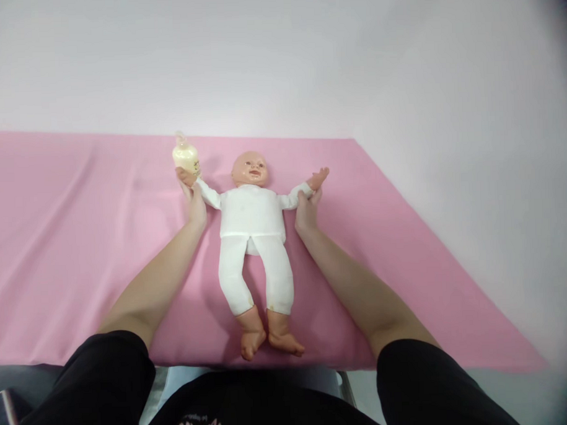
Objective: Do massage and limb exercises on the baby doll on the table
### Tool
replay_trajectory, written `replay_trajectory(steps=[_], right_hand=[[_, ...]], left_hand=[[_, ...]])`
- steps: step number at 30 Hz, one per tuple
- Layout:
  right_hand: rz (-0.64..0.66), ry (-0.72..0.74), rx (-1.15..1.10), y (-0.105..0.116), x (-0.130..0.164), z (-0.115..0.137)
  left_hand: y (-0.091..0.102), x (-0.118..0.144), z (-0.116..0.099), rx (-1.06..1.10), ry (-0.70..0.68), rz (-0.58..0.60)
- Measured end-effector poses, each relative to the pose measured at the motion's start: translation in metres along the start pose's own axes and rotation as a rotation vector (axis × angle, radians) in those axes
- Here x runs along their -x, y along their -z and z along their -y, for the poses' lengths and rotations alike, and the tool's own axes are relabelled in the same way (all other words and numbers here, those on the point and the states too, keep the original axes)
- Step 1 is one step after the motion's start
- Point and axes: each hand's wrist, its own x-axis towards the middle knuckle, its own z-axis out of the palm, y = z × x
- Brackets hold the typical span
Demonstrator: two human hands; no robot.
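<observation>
Doll (251, 217) supine on pink cloth (71, 245), left hand (194, 200) and right hand (306, 210) each closed around 1 doll wrist

— What can't be confirmed?
— My left hand (193, 200) fingertips sit behind the doll (254, 238) wrist. Bottle (185, 155) label unreadable. My shirt print is cut off below.
</observation>
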Motion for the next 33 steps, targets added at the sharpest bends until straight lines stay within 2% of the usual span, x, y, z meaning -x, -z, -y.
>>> replay_trajectory(steps=[2,5,8,13,16,21,26,33], right_hand=[[0.087,0.079,0.004,0.000,0.003,0.008],[0.192,0.036,0.029,0.000,0.006,0.017],[0.202,0.008,0.062,0.000,0.009,0.020],[0.121,-0.022,-0.027,0.002,0.007,0.019],[0.126,-0.035,-0.011,0.003,0.005,0.018],[0.205,-0.119,0.103,0.004,0.002,0.015],[0.263,-0.130,0.149,0.004,-0.004,0.010],[0.322,-0.144,0.128,0.003,-0.003,0.012]], left_hand=[[-0.003,0.005,-0.007,0.010,0.007,0.018],[-0.010,0.012,-0.021,-0.033,-0.059,0.170],[-0.013,0.015,-0.028,-0.124,-0.121,0.258],[-0.009,0.014,-0.023,-0.105,-0.071,0.152],[-0.008,0.012,-0.019,-0.097,-0.063,0.112],[-0.010,0.008,-0.013,-0.208,-0.095,0.138],[-0.011,0.006,-0.011,-0.321,-0.029,0.157],[-0.008,0.007,-0.014,-0.345,0.075,0.193]])
